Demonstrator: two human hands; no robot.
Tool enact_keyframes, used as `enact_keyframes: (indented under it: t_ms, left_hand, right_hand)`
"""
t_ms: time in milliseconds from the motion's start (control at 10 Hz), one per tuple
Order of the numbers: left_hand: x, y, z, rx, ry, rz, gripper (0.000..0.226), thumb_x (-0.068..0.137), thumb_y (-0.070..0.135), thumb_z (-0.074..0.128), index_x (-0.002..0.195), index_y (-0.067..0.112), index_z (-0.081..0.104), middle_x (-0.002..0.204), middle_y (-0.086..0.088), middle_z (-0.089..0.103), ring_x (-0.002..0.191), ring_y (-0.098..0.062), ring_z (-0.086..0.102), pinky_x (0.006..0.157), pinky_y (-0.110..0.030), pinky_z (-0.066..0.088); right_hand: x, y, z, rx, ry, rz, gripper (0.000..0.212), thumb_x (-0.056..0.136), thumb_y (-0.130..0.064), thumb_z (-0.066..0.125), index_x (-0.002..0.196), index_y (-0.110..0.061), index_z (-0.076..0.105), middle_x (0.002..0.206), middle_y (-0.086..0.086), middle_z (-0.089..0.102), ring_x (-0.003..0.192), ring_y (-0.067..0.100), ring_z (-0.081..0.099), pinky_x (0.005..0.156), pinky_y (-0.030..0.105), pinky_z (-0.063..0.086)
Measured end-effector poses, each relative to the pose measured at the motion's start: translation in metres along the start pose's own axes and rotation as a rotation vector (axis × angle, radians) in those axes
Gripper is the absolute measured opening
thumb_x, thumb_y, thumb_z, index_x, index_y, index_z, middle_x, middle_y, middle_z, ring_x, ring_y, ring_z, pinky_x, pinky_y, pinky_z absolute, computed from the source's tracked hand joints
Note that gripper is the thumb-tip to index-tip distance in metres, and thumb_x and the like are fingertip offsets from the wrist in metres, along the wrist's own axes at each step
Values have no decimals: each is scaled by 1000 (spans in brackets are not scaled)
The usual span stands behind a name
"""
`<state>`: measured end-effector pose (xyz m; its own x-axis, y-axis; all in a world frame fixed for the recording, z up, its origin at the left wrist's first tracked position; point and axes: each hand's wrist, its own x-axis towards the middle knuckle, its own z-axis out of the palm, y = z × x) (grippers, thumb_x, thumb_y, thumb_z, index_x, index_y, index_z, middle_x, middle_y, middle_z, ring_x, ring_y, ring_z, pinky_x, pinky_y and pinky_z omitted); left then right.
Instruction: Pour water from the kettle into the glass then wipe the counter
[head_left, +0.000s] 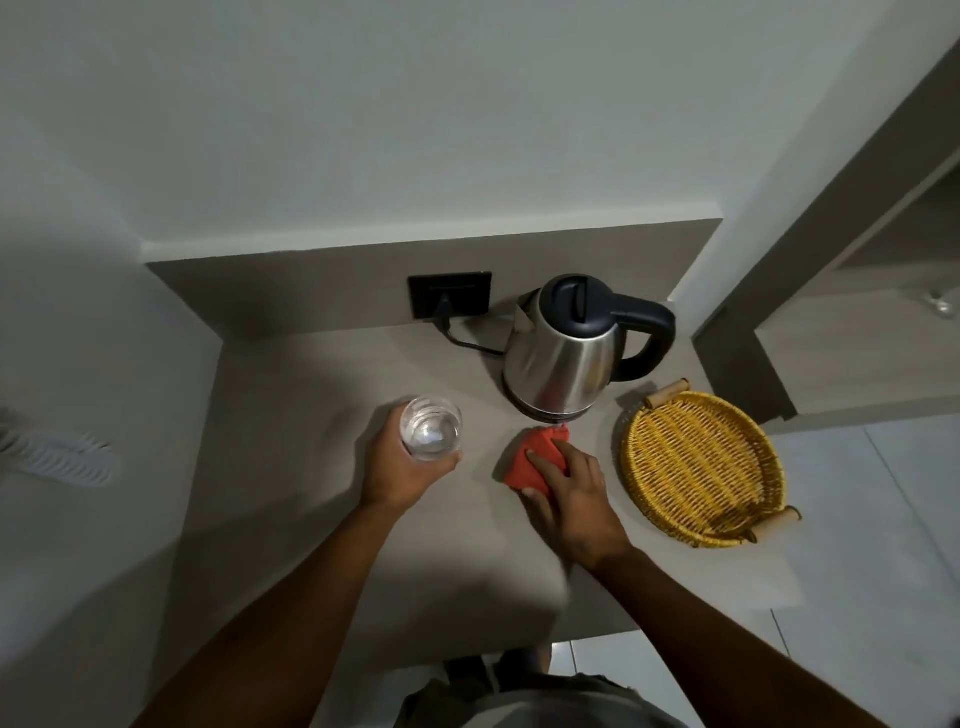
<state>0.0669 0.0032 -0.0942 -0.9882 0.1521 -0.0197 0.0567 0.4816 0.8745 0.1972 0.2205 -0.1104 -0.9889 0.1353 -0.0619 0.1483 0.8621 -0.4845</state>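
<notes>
Gripping the clear round glass (431, 427) in the left hand (402, 467); right hand (574, 499) pressed flat on a red cloth (530, 460) on the matte desk (311, 493), before the steel kettle (563, 358). No legible writing.

A home kitchenette nook is suggested: a kettle (563, 353) is plugged into a wall socket (450, 295) at the counter's (311, 519) back edge.
</notes>
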Motion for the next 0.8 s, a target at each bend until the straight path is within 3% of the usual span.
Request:
enact_keyframes:
  t_ms: [100,300,400,600,700,800]
  left_hand:
    - [1,0,1,-8,-6,-13,75,55,10,100,122,10,65,116,-7,72,104,-19,69,82,-1,46]
    - [-1,0,1,-7,0,-8,71,54,9,99,115,19,64,111,1,71,97,8,66,80,1,44]
    - [-1,-2,1,8,6,-33,74,55,16,100,118,22,63,114,3,72,102,-10,68,84,-10,47]
    - [0,-3,2,30,5,-53,74,55,26,100,120,26,63,115,4,73,104,-15,70,94,-34,56]
    - [-1,-8,1,27,-28,-48,73,58,28,99,122,26,64,117,5,73,108,-14,69,98,-38,56]
    - [-6,-9,1,-38,-68,-48,82,58,14,99,130,20,60,125,-1,70,117,-18,66,105,-43,52]
  right_hand:
    - [-5,9,-20,23,98,77,57,98,-56,42,147,-27,44,153,15,34,134,36,34,107,52,38]
    - [-17,50,-53,67,316,310,53,98,-51,48,146,-29,43,156,13,28,137,40,28,107,59,34]
    - [-13,79,-61,48,292,474,56,97,-54,49,146,-28,43,158,12,27,138,41,26,107,62,33]
    - [3,109,-63,-31,62,575,62,96,-62,43,149,-30,37,163,11,22,141,44,22,112,64,24]
    - [7,101,-68,-113,98,575,63,98,-64,35,149,-27,37,163,11,20,146,43,15,116,64,10]
    - [1,75,-66,-152,233,451,61,100,-59,35,148,-21,40,162,14,25,149,38,13,118,61,7]
